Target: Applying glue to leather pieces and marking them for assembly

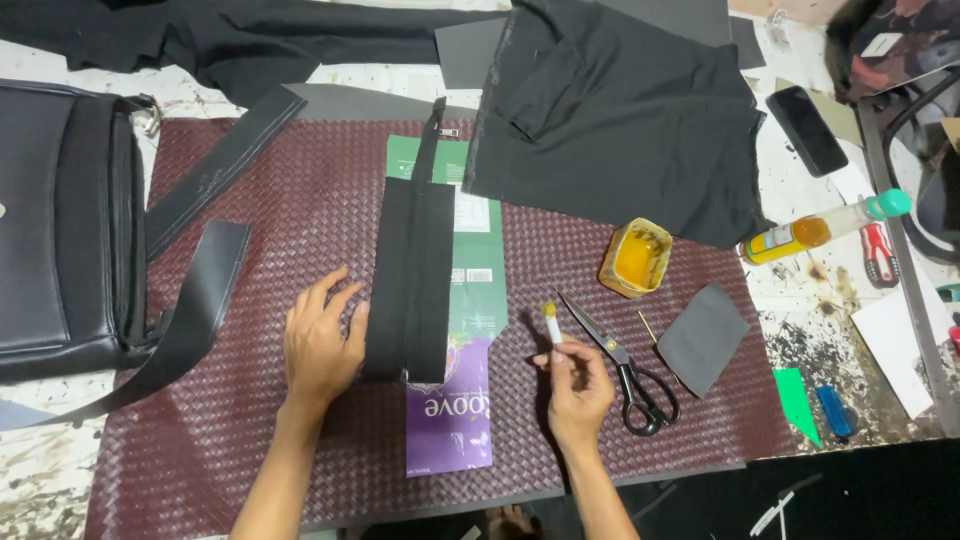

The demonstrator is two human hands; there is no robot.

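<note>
Bright, even overhead light, sharp.

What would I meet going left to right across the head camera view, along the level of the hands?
Black bag → left hand → black zipper strip → right hand holding a small brush → scissors → grey patch → blue lighter.

A black shoulder bag (65, 225) lies at the left edge of the maroon woven mat (250, 420). Black scissors (625, 365) lie on the mat, near a yellow glue pot (635, 258) and a grey patch (703, 337). A black phone (806, 130) and a capped bottle (825, 228) rest on the stained table (850, 330).
</note>
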